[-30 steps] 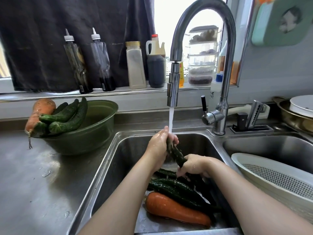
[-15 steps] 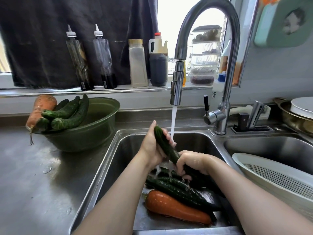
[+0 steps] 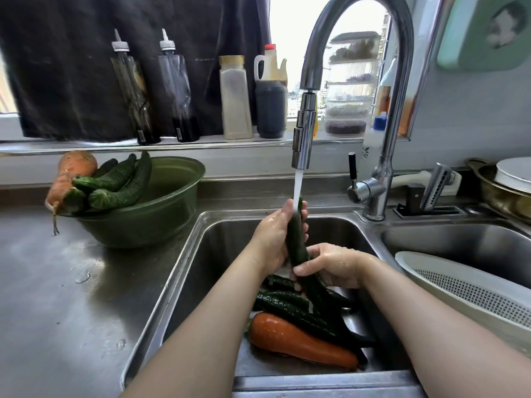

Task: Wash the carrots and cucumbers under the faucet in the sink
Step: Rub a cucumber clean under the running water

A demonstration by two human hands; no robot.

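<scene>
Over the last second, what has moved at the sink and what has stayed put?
The cucumber has swung from slanted to nearly upright, its top end now right under the faucet stream. The left hand has kept the upper part, the right hand the lower. The carrot in the sink and the green bowl stayed put.

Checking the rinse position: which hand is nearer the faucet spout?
Left. The left hand grips the cucumber top just under the spout; the right hand holds it lower, toward the person.

Two carrots (image 3: 298, 341) (image 3: 69, 179), two hands (image 3: 273, 239) (image 3: 333, 265), one faucet (image 3: 304, 133), one green bowl (image 3: 149, 216), two squeeze bottles (image 3: 132, 90) (image 3: 178, 87).
</scene>
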